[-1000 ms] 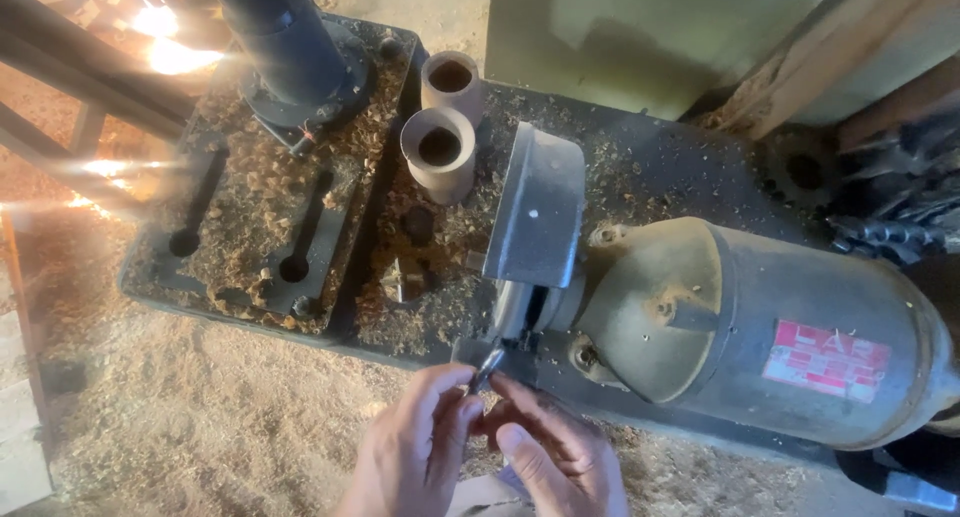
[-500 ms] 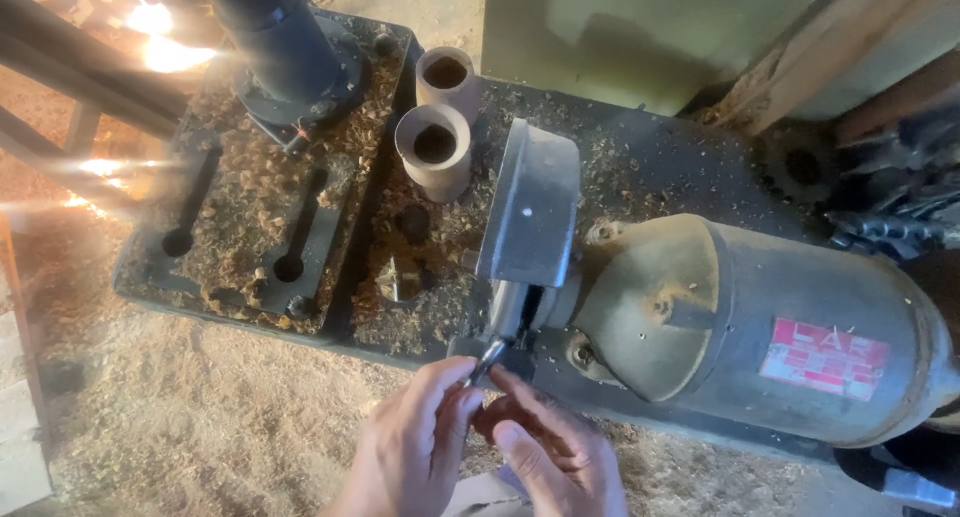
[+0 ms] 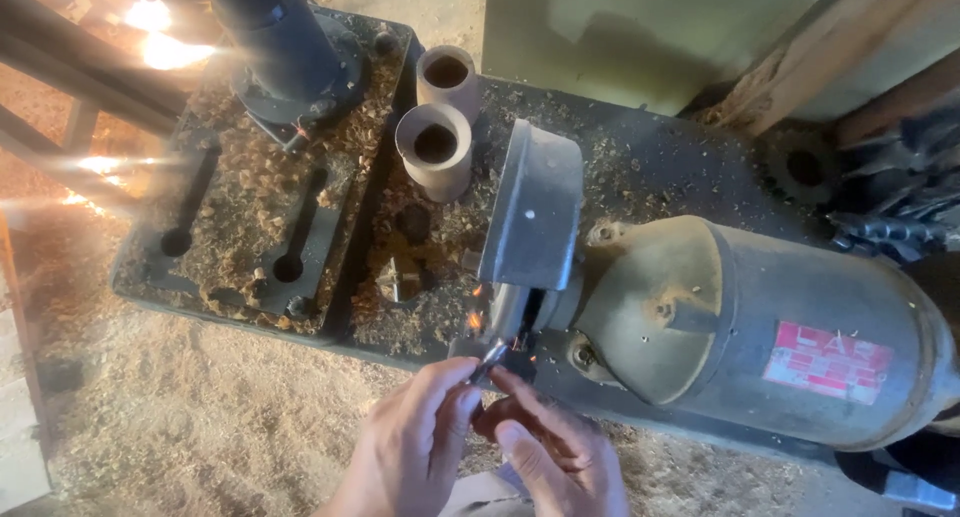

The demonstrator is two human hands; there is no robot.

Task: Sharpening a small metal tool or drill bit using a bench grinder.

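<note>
My left hand [image 3: 412, 445] and my right hand [image 3: 555, 455] meet at the bottom centre and together pinch a small metal bit [image 3: 490, 355]. Its tip touches the grinding wheel [image 3: 508, 312] under the grey metal guard [image 3: 535, 207]. Orange sparks [image 3: 474, 320] fly at the contact point. The wheel sits on the shaft end of a large grey-green electric motor [image 3: 740, 327] with a red label, lying to the right.
Two short brown tubes [image 3: 436, 149] stand upright behind the guard. A dark slotted metal base plate [image 3: 250, 217] covered in wood shavings carries a thick dark column [image 3: 272, 27] at top left. Sawdust [image 3: 170, 417] covers the floor. A gear wheel [image 3: 800, 167] lies at the right.
My hands have pushed the bit slightly up to the wheel, and sparks now show at its tip. The view shifted a little.
</note>
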